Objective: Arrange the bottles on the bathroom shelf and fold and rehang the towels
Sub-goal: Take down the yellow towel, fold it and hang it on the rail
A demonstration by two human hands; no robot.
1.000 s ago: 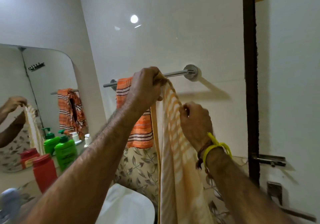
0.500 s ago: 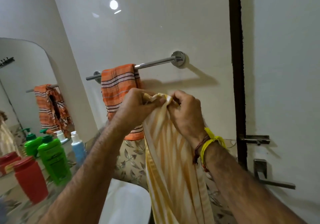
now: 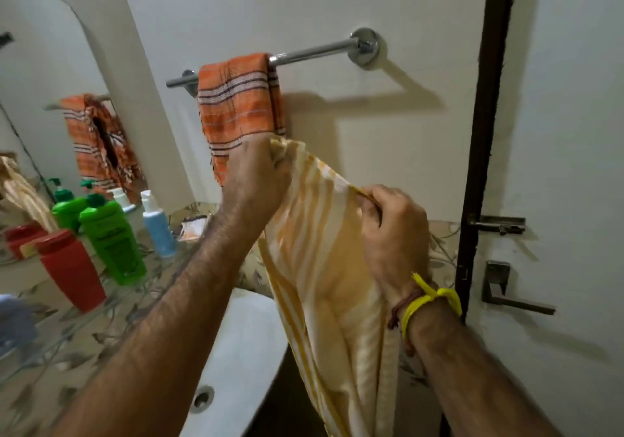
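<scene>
A yellow and white striped towel hangs from both my hands below the chrome towel bar. My left hand grips its top left corner in a fist. My right hand pinches the top edge further right, and the cloth is stretched between them. An orange striped towel hangs folded over the left part of the bar. On the patterned shelf at the left stand a green pump bottle, a red bottle and a blue bottle with a white cap.
A mirror at the left reflects the orange towel and bottles. A white basin lies below my arms. To the right are a dark door frame, a bolt latch and a door handle.
The yellow towel has come down off the bar. My hands lowered with it, met near its top, then spread apart, the right hand moving right and down along the edge.
</scene>
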